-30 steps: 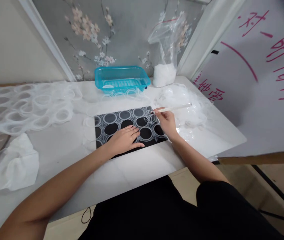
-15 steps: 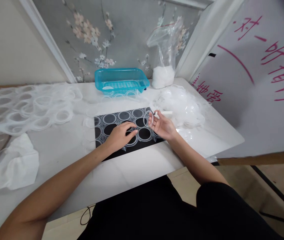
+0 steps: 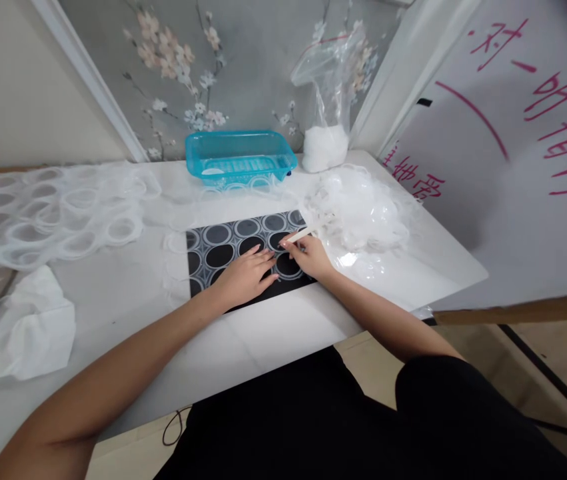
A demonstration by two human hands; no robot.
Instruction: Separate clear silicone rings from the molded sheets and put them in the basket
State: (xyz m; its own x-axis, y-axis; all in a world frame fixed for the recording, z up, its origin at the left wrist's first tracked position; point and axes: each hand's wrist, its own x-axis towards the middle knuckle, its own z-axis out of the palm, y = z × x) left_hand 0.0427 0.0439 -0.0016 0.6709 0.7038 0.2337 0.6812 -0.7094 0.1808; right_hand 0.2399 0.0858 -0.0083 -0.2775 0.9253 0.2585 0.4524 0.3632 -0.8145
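On the table lies a black mat (image 3: pixel 290 287), covered by a clear sheet (image 3: pixel 218 233) marked with rows of pale rings and dark ovals. My left hand (image 3: pixel 244 280) rests flat on the sheet with its fingers stretched out, pressing near the middle. Just right of it, my right hand (image 3: pixel 314 257) is closed in a pinch around a slim white pen-shaped tool (image 3: pixel 301 235). Its tip is hidden by the fingers, which are down at one of the ovals on the sheet's right side.
A blue plastic basket (image 3: pixel 240 137) stands at the back, beside a clear bag of white material (image 3: pixel 326 148). To the right is a heap of clear plastic scraps (image 3: pixel 363 210). Ring-holed sheets (image 3: pixel 38 220) and a white cloth (image 3: pixel 43 323) lie at left. A whiteboard (image 3: pixel 503 233) borders the right.
My right hand has turned over and come down onto the sheet with the tool; the clear ring at its fingers no longer shows. My left hand has flattened onto the sheet.
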